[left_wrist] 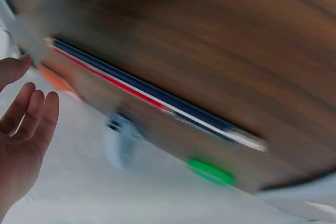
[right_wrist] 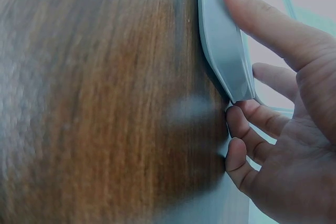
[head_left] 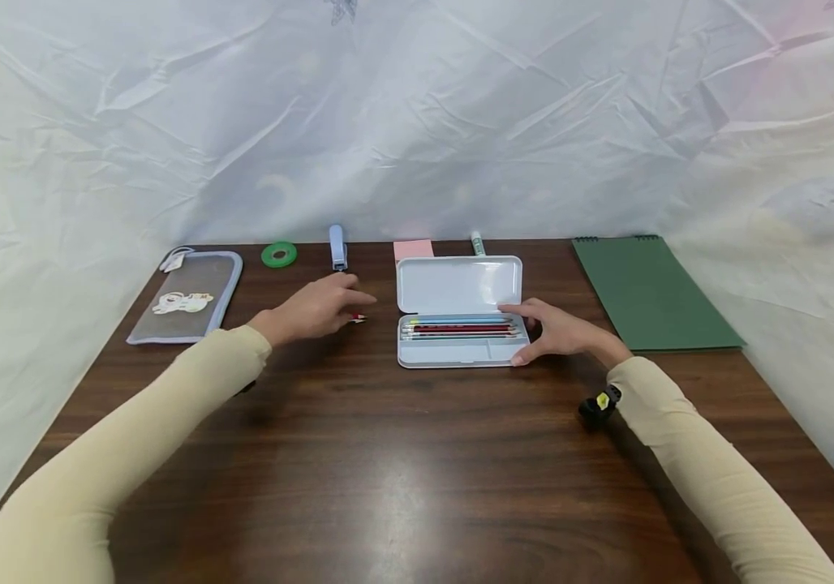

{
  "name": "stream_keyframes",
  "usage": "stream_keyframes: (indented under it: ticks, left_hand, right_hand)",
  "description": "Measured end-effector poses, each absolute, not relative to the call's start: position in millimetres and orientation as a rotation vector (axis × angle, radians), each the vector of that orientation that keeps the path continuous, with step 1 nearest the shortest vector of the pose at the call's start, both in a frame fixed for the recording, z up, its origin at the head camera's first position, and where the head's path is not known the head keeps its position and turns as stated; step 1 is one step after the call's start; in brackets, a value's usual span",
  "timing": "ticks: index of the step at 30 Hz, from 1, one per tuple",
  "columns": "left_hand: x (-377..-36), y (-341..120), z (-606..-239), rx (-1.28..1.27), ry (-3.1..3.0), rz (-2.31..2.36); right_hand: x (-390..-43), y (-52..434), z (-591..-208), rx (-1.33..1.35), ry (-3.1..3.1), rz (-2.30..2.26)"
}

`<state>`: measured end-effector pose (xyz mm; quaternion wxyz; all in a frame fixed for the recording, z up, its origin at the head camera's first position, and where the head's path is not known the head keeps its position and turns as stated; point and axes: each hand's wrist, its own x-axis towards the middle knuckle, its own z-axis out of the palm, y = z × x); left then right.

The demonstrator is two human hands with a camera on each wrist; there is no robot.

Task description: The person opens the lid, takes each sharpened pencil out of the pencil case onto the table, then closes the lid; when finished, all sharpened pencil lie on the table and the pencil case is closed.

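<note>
An open white pencil case (head_left: 442,353) stands on the table with several pencils (head_left: 458,326) in its long compartment and its lid tipped back. My right hand (head_left: 559,328) holds the case's right end, the thumb at the front edge and other fingers around the side. In the right wrist view the thumb lies on the grey-white case wall (right_wrist: 226,40). My left hand (head_left: 317,308) hovers left of the case, fingers apart and holding nothing. Beneath it lie a dark pencil (left_wrist: 142,84) and a red one (left_wrist: 110,78), side by side; the head view shows only their tips.
Along the back edge are a green tape roll (head_left: 279,255), a light blue stapler (head_left: 338,247), pink sticky notes (head_left: 413,249) and a white-and-green tube (head_left: 477,242). A mesh pouch (head_left: 176,316) lies left, a green spiral pad (head_left: 654,296) right.
</note>
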<state>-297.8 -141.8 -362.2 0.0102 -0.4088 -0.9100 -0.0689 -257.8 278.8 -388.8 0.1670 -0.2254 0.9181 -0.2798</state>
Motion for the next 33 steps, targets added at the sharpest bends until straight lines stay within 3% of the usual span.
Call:
stream_keyframes:
  ticks: [15,33]
  left_hand:
    - [-291.0,-21.7,-362.6,-1.616,-2.889,-0.187]
    - [-290.4,7.3,-361.3,-1.650,-2.959,-0.182]
  right_hand:
    - [-257.9,279.9,-390.2,-0.650,2.617,-0.796]
    - [-258.6,277.5,-387.5,-0.627,2.616,-0.782]
